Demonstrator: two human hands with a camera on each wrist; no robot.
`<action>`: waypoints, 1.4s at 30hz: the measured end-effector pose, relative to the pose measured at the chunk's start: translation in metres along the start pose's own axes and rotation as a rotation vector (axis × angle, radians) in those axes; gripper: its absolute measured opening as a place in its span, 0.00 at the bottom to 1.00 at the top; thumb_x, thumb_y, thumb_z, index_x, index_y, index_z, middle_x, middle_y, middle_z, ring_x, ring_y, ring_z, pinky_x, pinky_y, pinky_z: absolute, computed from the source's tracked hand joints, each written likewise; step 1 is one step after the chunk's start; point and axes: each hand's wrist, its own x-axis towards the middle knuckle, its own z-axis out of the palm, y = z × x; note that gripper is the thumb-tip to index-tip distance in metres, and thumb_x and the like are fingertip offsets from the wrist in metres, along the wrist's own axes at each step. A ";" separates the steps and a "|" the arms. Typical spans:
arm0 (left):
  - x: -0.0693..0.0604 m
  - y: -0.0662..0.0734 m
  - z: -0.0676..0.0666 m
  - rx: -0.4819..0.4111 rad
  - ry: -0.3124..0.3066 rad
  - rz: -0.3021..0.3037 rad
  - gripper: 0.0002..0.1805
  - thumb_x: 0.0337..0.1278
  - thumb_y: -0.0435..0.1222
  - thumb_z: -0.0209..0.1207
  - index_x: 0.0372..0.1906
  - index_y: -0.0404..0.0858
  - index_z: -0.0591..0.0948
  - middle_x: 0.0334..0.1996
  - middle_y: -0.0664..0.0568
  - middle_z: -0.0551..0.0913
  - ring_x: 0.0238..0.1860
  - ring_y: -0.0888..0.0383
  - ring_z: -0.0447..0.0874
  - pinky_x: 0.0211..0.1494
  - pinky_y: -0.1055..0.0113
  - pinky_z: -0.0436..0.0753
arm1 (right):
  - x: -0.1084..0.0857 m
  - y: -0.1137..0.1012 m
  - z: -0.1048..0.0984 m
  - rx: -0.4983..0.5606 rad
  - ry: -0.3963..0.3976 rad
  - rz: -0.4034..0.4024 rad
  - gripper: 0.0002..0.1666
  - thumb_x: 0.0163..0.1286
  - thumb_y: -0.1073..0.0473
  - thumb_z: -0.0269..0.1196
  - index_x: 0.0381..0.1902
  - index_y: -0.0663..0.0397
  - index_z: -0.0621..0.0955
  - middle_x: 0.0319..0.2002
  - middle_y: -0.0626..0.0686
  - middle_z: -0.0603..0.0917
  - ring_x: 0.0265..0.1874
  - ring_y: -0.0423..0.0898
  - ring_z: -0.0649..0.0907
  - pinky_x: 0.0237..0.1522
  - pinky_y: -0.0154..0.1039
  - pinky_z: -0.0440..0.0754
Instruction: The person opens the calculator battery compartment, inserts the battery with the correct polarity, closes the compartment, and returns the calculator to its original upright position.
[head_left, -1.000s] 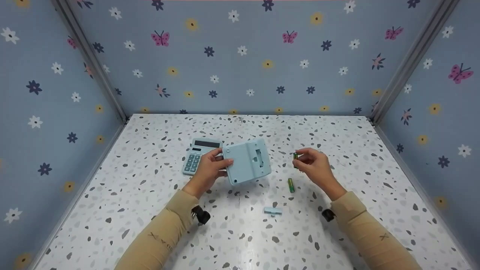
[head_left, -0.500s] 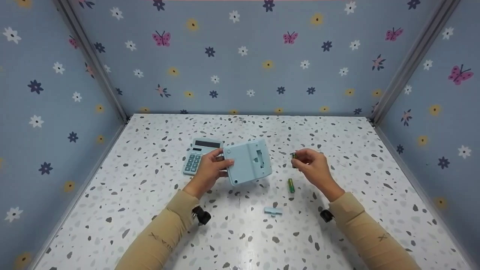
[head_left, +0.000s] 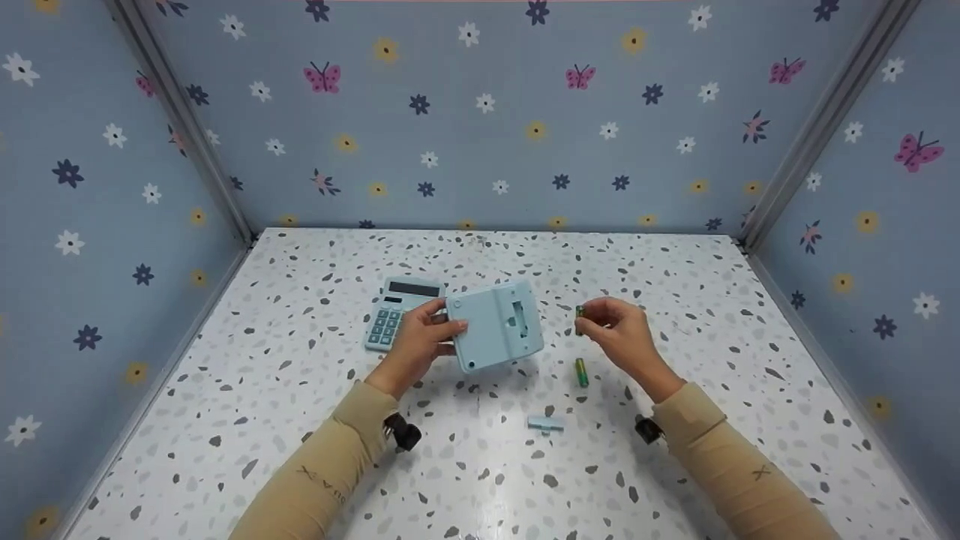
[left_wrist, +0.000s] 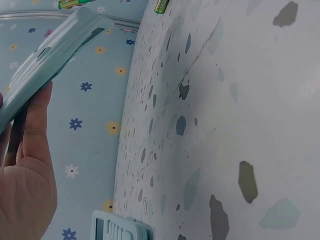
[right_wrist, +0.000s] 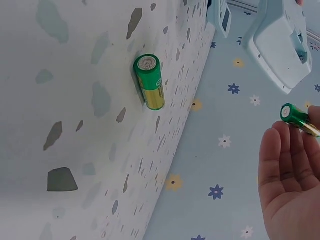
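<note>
Pale-blue device (head_left: 484,326) is gripped by the left hand (head_left: 418,339) at nine o'clock; off its three o'clock the right hand (head_left: 624,336) pinches a battery (right_wrist: 296,116); loading seems the step, next needing alignment with the slot (head_left: 520,319)

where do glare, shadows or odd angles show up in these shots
Head view: washed-out glare on the near part of the table, faint shadow beneath the blue device; left wrist view: scene turned sideways, blue device cut off at the left edge; right wrist view: also sideways, narrow shadow along the lying battery.
</note>
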 end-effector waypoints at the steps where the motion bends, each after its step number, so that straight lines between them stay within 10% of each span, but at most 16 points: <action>1: 0.000 0.000 0.000 0.003 0.002 -0.001 0.28 0.71 0.29 0.67 0.73 0.34 0.77 0.56 0.41 0.90 0.48 0.52 0.94 0.48 0.59 0.94 | 0.000 -0.001 0.001 0.003 -0.002 0.001 0.08 0.73 0.66 0.72 0.47 0.64 0.88 0.41 0.60 0.90 0.35 0.39 0.86 0.38 0.28 0.85; 42: -0.001 -0.001 0.009 -0.011 -0.012 -0.009 0.28 0.70 0.27 0.67 0.73 0.33 0.77 0.53 0.43 0.91 0.45 0.53 0.94 0.44 0.60 0.95 | 0.001 -0.030 0.036 0.079 -0.064 -0.058 0.10 0.71 0.67 0.72 0.48 0.64 0.87 0.40 0.59 0.91 0.37 0.43 0.86 0.42 0.31 0.85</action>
